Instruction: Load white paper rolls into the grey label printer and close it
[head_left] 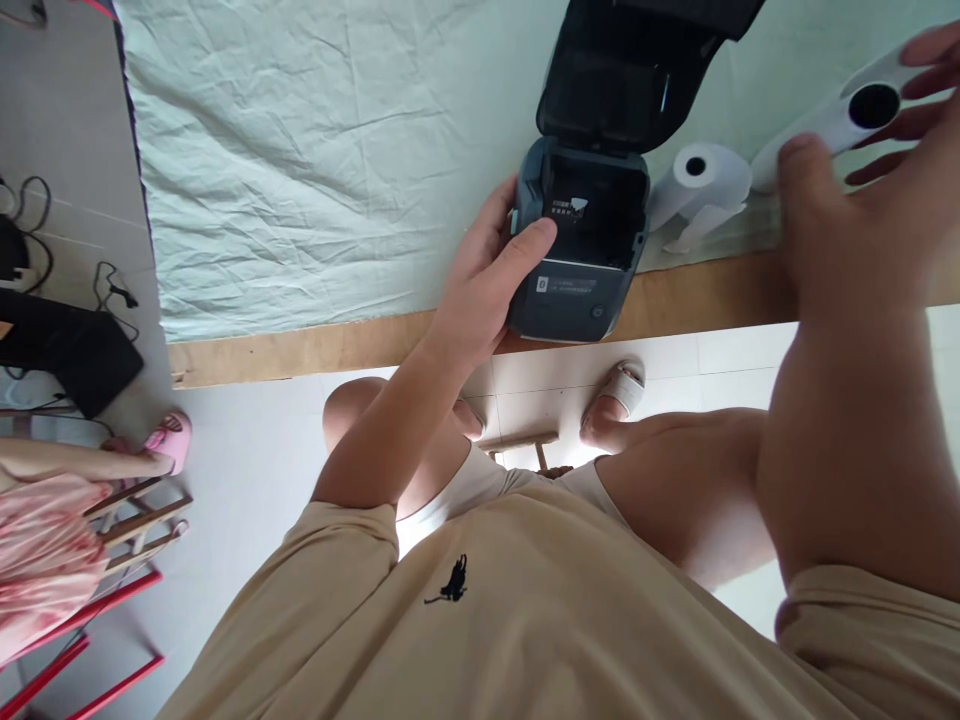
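A dark grey portable label printer point(574, 245) stands at the table's front edge with its black lid point(615, 85) swung up. Its inner bay shows dark, with a small white label inside. My left hand point(491, 265) grips the printer's left side, thumb over the rim of the bay. At the upper right, my right hand point(874, 190) is around a large white paper roll point(814, 125) with a black core, thumb on the near side and fingers spread along the far side. Between printer and right hand lies a smaller white paper roll point(712, 180), its loose end hanging out.
A pale green cloth point(315, 160) covers the table, with a bare wooden edge point(337, 345) in front. My legs are under that edge. At left are black equipment point(82, 350) with cables, a seated person's leg in a pink sandal point(174, 440), and red bars point(67, 670).
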